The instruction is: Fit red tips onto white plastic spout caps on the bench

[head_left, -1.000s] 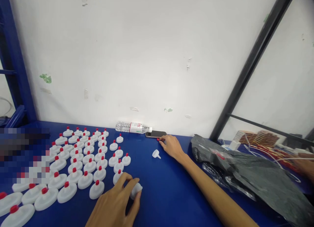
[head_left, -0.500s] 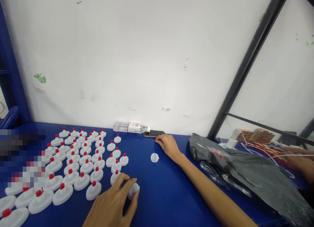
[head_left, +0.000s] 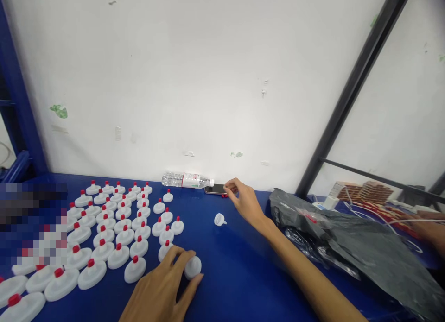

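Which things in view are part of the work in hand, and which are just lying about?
Likely part of the work:
- white piece at the left hand
- loose white piece
- red bits near the right hand
- red-tipped white pieces

Apparently just lying about:
- clear bottle
- phone
- grey plastic bag

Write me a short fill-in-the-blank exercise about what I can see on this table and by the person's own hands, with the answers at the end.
1. The white lids in the big group have small tips coloured ____.
2. The clear bottle by the wall is lying on its ____.
3. At the fingertips of the left hand is a single lid coloured ____.
4. The right hand is right beside a dark-screened ____.

Missing words: red; side; white; phone.
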The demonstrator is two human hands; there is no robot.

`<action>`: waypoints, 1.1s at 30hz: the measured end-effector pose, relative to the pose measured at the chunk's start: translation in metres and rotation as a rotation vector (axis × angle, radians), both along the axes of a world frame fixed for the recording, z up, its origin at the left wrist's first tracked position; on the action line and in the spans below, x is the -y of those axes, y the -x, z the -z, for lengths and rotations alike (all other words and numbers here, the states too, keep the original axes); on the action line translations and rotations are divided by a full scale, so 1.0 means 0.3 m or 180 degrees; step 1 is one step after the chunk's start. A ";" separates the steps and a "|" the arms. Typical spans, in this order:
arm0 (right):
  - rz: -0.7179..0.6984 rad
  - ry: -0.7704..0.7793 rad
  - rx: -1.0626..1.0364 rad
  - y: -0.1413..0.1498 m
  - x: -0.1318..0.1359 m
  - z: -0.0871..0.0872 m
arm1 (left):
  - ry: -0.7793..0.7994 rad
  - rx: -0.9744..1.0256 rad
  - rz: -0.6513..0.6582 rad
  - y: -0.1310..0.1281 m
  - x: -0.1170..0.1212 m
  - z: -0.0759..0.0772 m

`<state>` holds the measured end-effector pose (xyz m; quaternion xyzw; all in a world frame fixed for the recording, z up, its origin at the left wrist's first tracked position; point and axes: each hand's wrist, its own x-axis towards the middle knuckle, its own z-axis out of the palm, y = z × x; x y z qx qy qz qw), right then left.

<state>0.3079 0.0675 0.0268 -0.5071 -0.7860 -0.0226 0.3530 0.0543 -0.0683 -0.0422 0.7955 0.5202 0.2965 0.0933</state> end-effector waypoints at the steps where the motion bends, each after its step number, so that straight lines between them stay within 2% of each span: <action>1: -0.0109 0.0024 -0.0125 0.017 0.025 -0.017 | -0.0025 0.0031 -0.0023 0.003 0.000 0.002; 3: -0.0545 0.0243 -0.0541 0.059 0.079 -0.047 | -0.0046 0.0060 -0.0081 0.009 -0.001 0.007; 7: -0.1614 0.1244 -0.1134 0.146 0.173 -0.075 | 0.0006 0.0034 -0.0163 0.013 -0.004 0.005; 10: -0.2040 0.1940 -0.1312 0.188 0.215 -0.069 | 0.0075 0.0018 -0.0122 0.009 -0.002 -0.011; 13: -0.2302 0.2263 -0.1238 0.204 0.231 -0.054 | 0.0205 0.0100 -0.0031 0.007 0.006 -0.024; 17: -0.2382 0.2390 -0.1153 0.203 0.228 -0.041 | 0.0298 0.0216 -0.0071 0.011 0.006 -0.019; 23: -0.2330 0.2617 -0.1190 0.203 0.215 -0.030 | 0.0236 0.0222 -0.0182 0.021 -0.025 0.019; 27: -0.2277 0.2797 -0.1238 0.206 0.203 -0.006 | 0.0405 0.0125 -0.0244 0.022 -0.028 0.028; 33: -0.2308 0.2592 -0.1197 0.202 0.198 -0.003 | 0.0465 0.0099 -0.0251 0.018 -0.020 0.010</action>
